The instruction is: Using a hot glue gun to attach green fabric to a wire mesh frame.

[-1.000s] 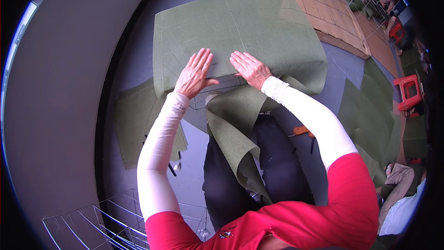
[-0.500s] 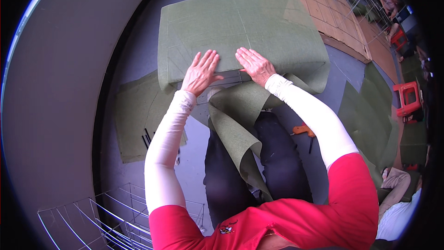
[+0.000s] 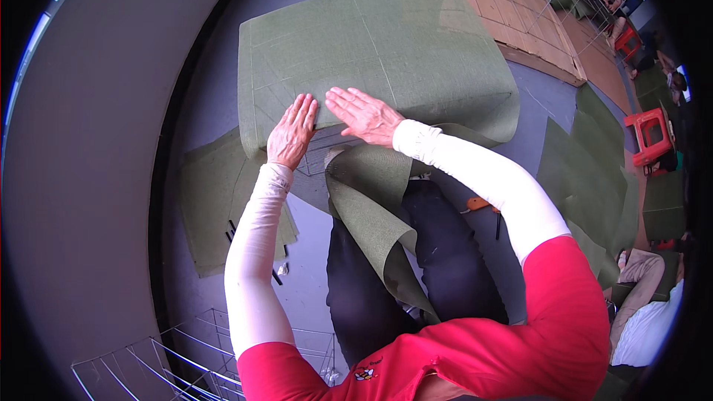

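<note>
A green mesh-like fabric sheet [image 3: 356,37] is draped over a box-shaped wire frame [image 3: 319,157] in front of me. My left hand [image 3: 294,132] lies on the fabric at its near edge, fingers stretched out and pointing away. Close to it on the right, my right hand [image 3: 368,116] rests flat on the same edge, its fingers angled toward the left. Neither hand grips anything. A loose, curled flap of green fabric [image 3: 371,212] hangs down between my knees. Part of the wire shows below the near edge, under my hands.
An orange glue gun [image 3: 477,204] lies on the floor by my right knee. Green sheets [image 3: 212,204] lie at left, others [image 3: 579,163] at right. A wire rack [image 3: 186,353] stands lower left. Wooden boards [image 3: 512,22], a red stool [image 3: 650,137] and other people are at right.
My right hand has slid left along the fabric edge, nearer to my left hand. The whole view has shifted slightly. The fabric stays draped over the frame.
</note>
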Available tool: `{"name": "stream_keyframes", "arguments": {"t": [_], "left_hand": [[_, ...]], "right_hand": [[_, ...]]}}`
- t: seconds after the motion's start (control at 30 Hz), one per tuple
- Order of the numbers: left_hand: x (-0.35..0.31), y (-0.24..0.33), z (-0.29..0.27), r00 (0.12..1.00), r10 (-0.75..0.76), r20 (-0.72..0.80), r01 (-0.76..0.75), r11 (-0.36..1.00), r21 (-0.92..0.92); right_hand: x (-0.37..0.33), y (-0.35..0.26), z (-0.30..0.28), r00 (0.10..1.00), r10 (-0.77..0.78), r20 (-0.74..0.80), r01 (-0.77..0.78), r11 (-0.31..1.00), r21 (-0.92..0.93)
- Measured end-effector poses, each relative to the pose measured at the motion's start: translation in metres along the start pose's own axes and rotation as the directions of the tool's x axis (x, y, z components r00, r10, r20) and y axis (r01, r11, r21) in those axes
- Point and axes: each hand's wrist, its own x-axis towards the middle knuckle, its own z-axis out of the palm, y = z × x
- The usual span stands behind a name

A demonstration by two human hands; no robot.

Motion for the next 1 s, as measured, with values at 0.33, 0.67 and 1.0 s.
{"name": "stream_keyframes", "arguments": {"t": [0.33,0.67,1.0], "left_hand": [[0.009,0.007,0.014,1.000,0.008,0.001,-0.008,1.000,-0.027],[0.004,0.016,-0.035,0.995,-0.070,0.074,0.066,0.996,0.052],[0.024,0.008,-0.065,0.997,-0.072,0.022,0.071,0.997,0.032]], "right_hand": [[-0.007,0.004,0.034,0.986,0.015,-0.168,-0.033,0.994,-0.105],[-0.031,0.015,-0.016,0.984,0.030,-0.176,-0.040,0.998,-0.057],[-0.043,0.051,-0.062,0.988,0.127,-0.085,-0.134,0.987,-0.087]]}}
